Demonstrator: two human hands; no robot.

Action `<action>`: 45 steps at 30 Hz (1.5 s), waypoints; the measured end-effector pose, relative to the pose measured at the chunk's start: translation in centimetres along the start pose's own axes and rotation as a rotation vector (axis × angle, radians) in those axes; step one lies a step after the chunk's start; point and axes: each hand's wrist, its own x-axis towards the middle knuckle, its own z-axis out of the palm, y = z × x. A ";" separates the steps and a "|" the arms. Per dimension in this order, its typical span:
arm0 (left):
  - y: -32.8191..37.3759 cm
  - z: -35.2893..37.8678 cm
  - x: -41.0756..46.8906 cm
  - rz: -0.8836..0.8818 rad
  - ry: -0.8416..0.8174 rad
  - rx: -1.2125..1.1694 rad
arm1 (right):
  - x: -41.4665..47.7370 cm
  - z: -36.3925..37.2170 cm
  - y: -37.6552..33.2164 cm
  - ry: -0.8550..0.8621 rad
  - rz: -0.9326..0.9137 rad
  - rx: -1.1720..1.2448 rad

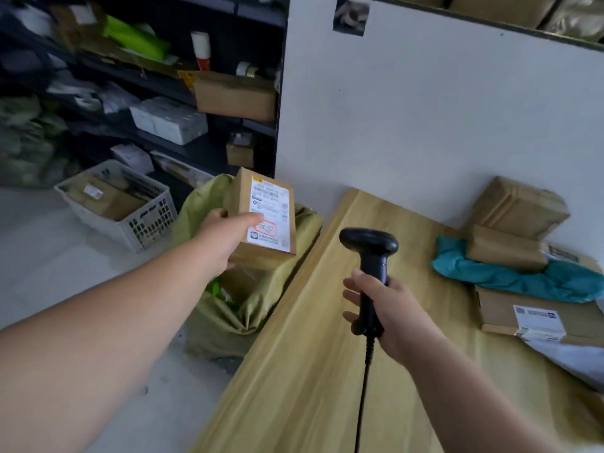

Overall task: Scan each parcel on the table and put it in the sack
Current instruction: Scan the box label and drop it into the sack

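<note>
My left hand [219, 239] grips a small brown cardboard parcel [240, 220] with a white shipping label, held in the air above the open yellow-green sack [248, 308] on the floor left of the table. My right hand [389, 308] holds a black barcode scanner [371, 253] upright by its handle over the wooden table [310, 371], its cord hanging down. At the table's right end lie more parcels: two brown boxes [516, 207], a teal plastic mailer [510, 276], a flat cardboard envelope [529, 315] with a label, and a white mailer [568, 358].
A white partition wall [425, 109] stands behind the table. Dark shelving [170, 76] at the back left holds boxes and bags. A white plastic crate [121, 204] with packages sits on the floor beside the sack.
</note>
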 end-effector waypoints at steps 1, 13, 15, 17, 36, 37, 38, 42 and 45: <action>0.2 -0.4 1.5 -0.022 0.000 0.022 | 0.4 0.5 0.0 0.015 0.007 0.016; -0.2 2.0 11.1 -0.007 -0.054 0.364 | 2.0 1.1 0.7 0.146 0.018 0.022; -0.5 2.2 11.1 0.074 -0.035 0.478 | 1.9 0.8 0.7 0.157 0.020 0.010; -0.7 2.6 10.5 0.138 -0.019 0.594 | 1.7 0.3 0.7 0.165 0.029 -0.005; -6.9 30.5 -9.8 0.838 -0.558 1.215 | -6.8 -26.0 5.2 0.479 -0.062 -0.030; -7.6 32.3 -10.7 0.853 -0.580 1.226 | -7.0 -27.7 5.8 0.493 -0.060 -0.024; -8.3 34.1 -11.5 0.867 -0.597 1.246 | -7.2 -29.3 6.3 0.508 -0.058 -0.015; -11.1 41.2 -13.6 0.934 -0.618 1.339 | -7.3 -34.3 8.2 0.555 -0.049 0.066; -13.1 45.5 -13.5 0.967 -0.580 1.399 | -6.8 -36.7 9.7 0.558 -0.056 0.140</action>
